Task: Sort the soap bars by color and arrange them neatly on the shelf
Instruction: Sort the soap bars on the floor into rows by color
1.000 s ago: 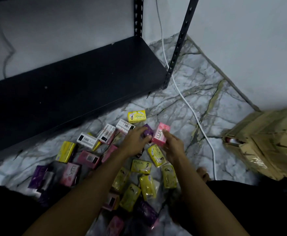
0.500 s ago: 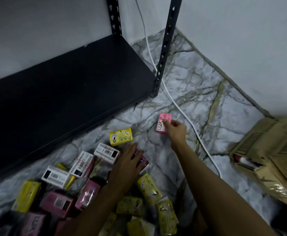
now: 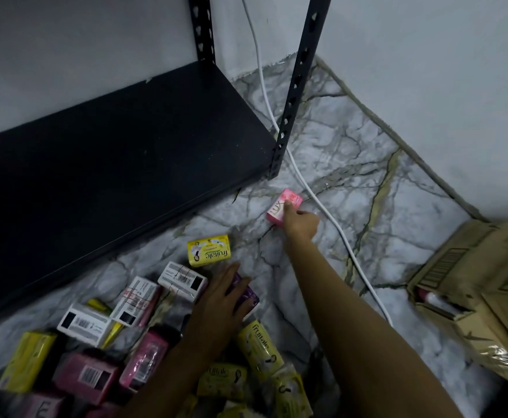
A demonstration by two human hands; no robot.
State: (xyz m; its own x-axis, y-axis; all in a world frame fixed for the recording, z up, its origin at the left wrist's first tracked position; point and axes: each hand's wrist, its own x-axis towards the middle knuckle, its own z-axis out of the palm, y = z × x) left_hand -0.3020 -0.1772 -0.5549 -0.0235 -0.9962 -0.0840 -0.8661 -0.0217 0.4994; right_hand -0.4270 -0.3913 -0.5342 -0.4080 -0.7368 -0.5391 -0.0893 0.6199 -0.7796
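The grey-veined white marble floor (image 3: 337,152) fills most of the view, meeting a pale plaster wall (image 3: 427,70) at twelve to three o'clock. The black metal shelf board (image 3: 120,164) spreads from nine o'clock toward the centre, bare on top, with two black perforated steel uprights (image 3: 295,86) rising at twelve o'clock. A brown taped cardboard carton (image 3: 482,300) lies at four o'clock, its end open. A white electric cable (image 3: 325,203) runs down the floor from twelve o'clock toward the carton, passing just beside the front upright.

At seven o'clock lies a loose heap of boxed soap bars (image 3: 102,351) in yellow, pink, purple and white barcode faces, some overlapping. A yellow "fruitale" soap box (image 3: 209,250) lies alone at the heap's twelve o'clock edge, flat on the floor.

The right hand (image 3: 299,223), arm stretched out, pinches a pink "LUX" soap box (image 3: 284,207) near the centre, close to the foot of the front upright and beside the cable; whether the box touches the floor cannot be told. The left hand (image 3: 219,300) lies with fingers spread fairly straight over a purple soap box (image 3: 248,294) at six o'clock, resting on it without clearly curling round it.
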